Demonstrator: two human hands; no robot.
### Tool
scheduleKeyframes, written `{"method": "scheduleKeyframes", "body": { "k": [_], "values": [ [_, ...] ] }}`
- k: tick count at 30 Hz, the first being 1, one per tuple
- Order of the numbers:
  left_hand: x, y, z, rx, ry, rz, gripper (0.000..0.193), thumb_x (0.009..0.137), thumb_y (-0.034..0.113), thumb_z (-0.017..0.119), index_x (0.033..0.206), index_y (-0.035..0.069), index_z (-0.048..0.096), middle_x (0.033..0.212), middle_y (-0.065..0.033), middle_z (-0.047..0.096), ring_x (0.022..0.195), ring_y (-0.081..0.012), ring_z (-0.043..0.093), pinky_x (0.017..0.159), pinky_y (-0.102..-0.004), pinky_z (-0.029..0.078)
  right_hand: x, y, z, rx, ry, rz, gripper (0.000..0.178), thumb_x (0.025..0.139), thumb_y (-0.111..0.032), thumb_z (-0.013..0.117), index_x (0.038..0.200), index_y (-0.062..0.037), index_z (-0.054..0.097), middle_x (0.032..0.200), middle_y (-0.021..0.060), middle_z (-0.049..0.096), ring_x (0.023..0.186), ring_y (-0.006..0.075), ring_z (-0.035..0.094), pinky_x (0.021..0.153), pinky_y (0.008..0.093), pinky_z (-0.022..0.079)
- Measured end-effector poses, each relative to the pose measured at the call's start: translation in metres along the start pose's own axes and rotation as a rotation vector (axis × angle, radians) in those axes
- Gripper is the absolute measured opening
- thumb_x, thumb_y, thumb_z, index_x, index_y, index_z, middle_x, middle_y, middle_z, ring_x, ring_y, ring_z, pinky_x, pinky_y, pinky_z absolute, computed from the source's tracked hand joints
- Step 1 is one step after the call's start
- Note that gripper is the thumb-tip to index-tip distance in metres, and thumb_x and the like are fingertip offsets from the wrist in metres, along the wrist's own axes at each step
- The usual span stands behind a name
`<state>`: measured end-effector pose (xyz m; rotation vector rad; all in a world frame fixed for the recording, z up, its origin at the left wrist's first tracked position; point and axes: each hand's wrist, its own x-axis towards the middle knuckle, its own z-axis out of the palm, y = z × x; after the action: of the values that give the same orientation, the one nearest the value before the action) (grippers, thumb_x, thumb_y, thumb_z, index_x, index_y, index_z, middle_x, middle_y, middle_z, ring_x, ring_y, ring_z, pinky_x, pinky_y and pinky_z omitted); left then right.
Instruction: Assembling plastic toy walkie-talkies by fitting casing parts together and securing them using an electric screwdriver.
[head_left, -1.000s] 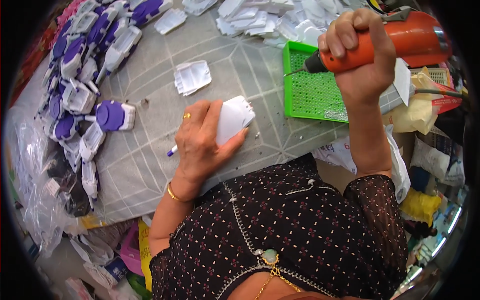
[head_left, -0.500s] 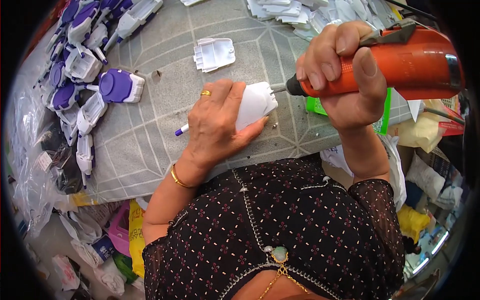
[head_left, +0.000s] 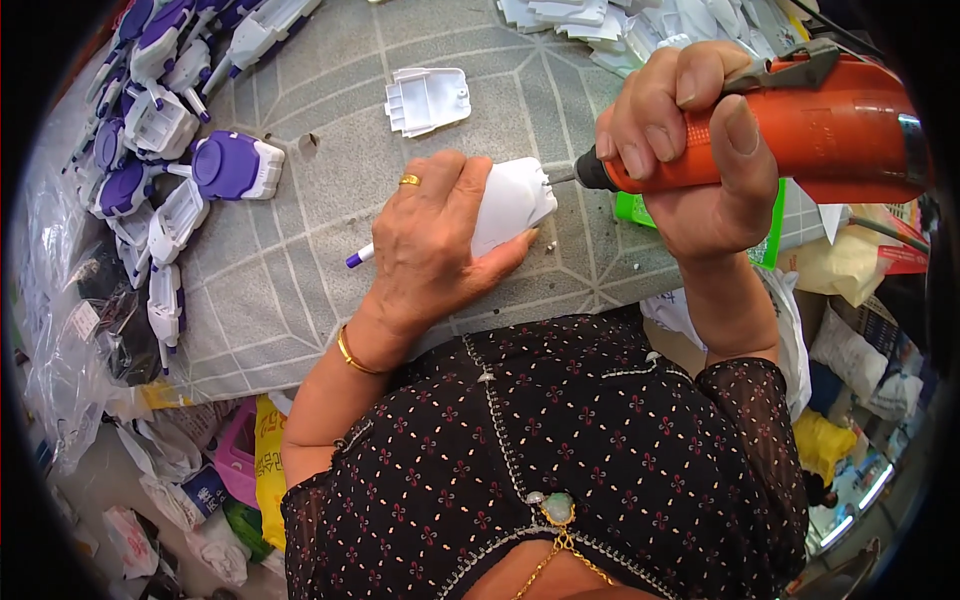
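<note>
My left hand is closed over a white plastic housing that lies flat side up on the table. A thin stem with a purple tip pokes out beyond the hand's left side. In my right hand is an orange electric screwdriver, its grip wrapped by the fingers and the thumb along its near side. The tool lies nearly level, and its bit meets the notched right end of the housing. A white plastic cover lies loose just beyond my left hand.
Purple and white plastic units are heaped at the left, one purple-capped unit at the heap's edge. White covers pile up at the far right. A green tray sits under my right wrist. Clear plastic film hangs at the left edge.
Both hands hold nearly the same places. The screwdriver bit still meets the housing's notched end; the view has shifted very slightly.
</note>
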<state>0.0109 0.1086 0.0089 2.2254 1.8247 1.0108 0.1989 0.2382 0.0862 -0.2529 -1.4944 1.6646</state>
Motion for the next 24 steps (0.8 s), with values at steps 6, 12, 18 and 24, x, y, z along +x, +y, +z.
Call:
{"method": "scheduleKeyframes", "body": {
  "k": [6,12,18,24],
  "values": [
    [0.000,0.001,0.000,-0.004,-0.003,-0.006,0.065,0.068,0.034,0.086,0.118,0.000,0.062,0.106,-0.0123,0.060,0.091,-0.0309,0.062,0.072,-0.0398,0.055,-0.001,0.000,-0.001,0.004,-0.002,0.010,0.029,0.102,-0.040,0.058,0.105,-0.0120,0.051,0.080,0.0017,0.051,0.066,0.0132,0.052,0.072,0.0348,0.049],
    [0.001,0.005,-0.004,-0.028,-0.022,-0.045,0.064,0.068,0.031,0.088,0.119,0.000,0.065,0.108,-0.0135,0.063,0.094,-0.0320,0.064,0.077,-0.0407,0.056,0.001,0.005,0.001,-0.026,-0.019,0.011,0.027,0.103,-0.038,0.057,0.106,-0.0118,0.051,0.080,0.0017,0.051,0.066,0.0126,0.052,0.072,0.0343,0.048],
    [0.001,0.002,-0.002,-0.012,-0.034,-0.041,0.065,0.068,0.031,0.088,0.120,0.000,0.064,0.108,-0.0138,0.063,0.094,-0.0322,0.064,0.077,-0.0409,0.056,0.001,0.010,0.000,-0.028,0.000,0.006,0.024,0.103,-0.035,0.055,0.103,-0.0119,0.050,0.079,0.0017,0.051,0.065,0.0122,0.051,0.070,0.0334,0.048],
    [0.001,0.002,0.000,0.015,-0.017,0.002,0.065,0.069,0.035,0.085,0.118,-0.001,0.062,0.107,-0.0133,0.060,0.092,-0.0319,0.062,0.073,-0.0406,0.055,0.001,0.013,0.001,-0.036,0.041,-0.017,0.022,0.102,-0.032,0.054,0.094,-0.0123,0.048,0.074,0.0016,0.049,0.060,0.0122,0.049,0.065,0.0326,0.047]
  ]
}}
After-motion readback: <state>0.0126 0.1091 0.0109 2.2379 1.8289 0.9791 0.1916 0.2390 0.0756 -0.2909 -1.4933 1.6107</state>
